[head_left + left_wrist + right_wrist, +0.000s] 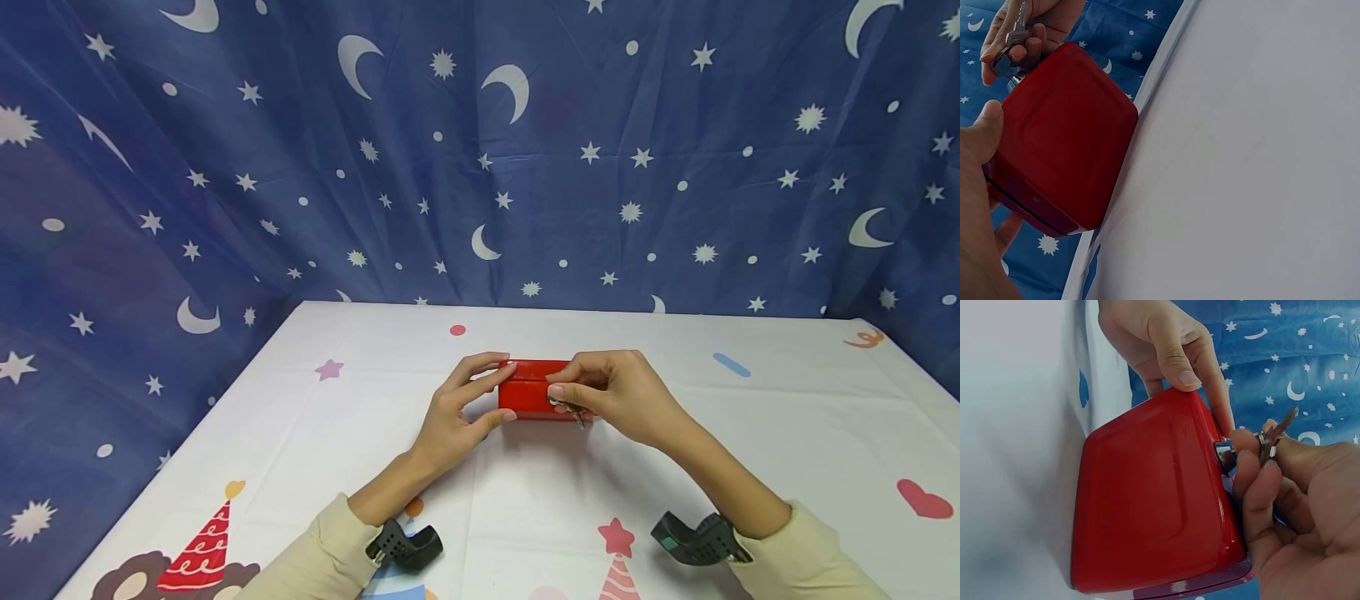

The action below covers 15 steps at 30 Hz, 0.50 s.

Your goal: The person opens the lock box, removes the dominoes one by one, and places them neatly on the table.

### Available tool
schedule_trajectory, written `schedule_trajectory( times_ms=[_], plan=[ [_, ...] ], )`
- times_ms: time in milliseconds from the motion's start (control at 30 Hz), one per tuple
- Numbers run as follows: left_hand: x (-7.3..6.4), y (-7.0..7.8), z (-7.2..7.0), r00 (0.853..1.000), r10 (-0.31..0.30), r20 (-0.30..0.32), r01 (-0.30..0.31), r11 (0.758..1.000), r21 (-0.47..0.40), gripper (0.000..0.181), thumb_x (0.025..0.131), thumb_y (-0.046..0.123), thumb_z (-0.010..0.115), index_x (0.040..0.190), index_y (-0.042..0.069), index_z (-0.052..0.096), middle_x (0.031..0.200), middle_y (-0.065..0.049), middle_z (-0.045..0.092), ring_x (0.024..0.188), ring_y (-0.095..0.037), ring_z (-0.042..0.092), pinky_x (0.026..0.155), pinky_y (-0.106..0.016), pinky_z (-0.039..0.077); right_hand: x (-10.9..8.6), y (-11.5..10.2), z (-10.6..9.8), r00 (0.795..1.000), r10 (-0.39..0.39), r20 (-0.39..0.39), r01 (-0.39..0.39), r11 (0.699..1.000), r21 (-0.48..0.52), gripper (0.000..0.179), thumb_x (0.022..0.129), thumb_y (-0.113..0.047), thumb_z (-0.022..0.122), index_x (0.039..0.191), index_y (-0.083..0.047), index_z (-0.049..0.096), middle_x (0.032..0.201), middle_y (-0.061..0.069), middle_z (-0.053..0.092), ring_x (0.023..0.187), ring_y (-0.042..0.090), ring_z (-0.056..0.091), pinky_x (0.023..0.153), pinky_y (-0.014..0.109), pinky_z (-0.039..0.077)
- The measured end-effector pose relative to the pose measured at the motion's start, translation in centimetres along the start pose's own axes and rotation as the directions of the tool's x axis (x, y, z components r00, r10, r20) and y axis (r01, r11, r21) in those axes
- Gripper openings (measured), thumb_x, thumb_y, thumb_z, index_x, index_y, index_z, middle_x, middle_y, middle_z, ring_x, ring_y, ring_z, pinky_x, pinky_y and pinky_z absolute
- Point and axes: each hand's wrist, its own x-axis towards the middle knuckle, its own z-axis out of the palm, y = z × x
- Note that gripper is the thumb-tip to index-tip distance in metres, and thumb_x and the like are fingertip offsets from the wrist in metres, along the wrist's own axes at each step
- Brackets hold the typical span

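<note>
A small red metal lock box [525,393] is between the two hands in the head view. My left hand [450,417] holds its left end, thumb at the near lower edge and fingers at the top. A round silver lock [1225,456] juts from one face of the box in the right wrist view. My right hand [618,396] pinches a key at this lock; the fingers hide most of that key. From the same ring hangs a spare key [1280,431], which also shows in the left wrist view beside the fingertips.
A white tablecloth [390,333] with printed stars, hearts and party hats covers the table. Behind it and at the left hangs a blue curtain [420,108] with moons and stars. Each wrist wears a dark strap [405,546].
</note>
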Motion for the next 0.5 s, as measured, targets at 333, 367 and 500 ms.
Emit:
schedule_trajectory(
  times_ms=[333,367,500],
  plan=[
    [-0.06,-0.16,0.07,1.000,0.009,-0.003,-0.009,1.000,-0.003,0.053,0.069,-0.010,0.077,0.120,-0.011,0.060,0.122,-0.025,0.051,0.113,-0.037,0.051,0.087,-0.031,0.050,0.01,0.08,0.05,1.000,-0.002,-0.005,0.002,1.000,-0.023,0.004,0.083,-0.022,0.076,0.083,-0.022,0.072,0.066,-0.005,0.065,0.055,0.016,0.060,0.051,0.029,0.051],
    [-0.06,-0.16,0.07,1.000,0.009,-0.003,-0.009,1.000,-0.003,0.054,0.069,-0.010,0.077,0.120,-0.011,0.060,0.122,-0.025,0.051,0.113,-0.037,0.051,0.087,-0.031,0.050,0.03,0.10,0.06,1.000,-0.003,-0.005,0.003,1.000,-0.024,0.004,0.082,-0.022,0.076,0.083,-0.022,0.072,0.066,-0.005,0.065,0.055,0.016,0.060,0.051,0.029,0.051],
    [-0.07,-0.13,0.05,1.000,0.004,-0.004,-0.004,1.000,-0.004,0.053,0.070,-0.010,0.077,0.120,-0.012,0.060,0.122,-0.025,0.051,0.113,-0.037,0.051,0.087,-0.031,0.050,0.06,0.12,0.06,1.000,-0.004,0.002,0.004,1.000,-0.015,0.004,0.083,-0.022,0.076,0.083,-0.021,0.072,0.066,-0.004,0.065,0.055,0.018,0.060,0.052,0.032,0.053]
  ],
)
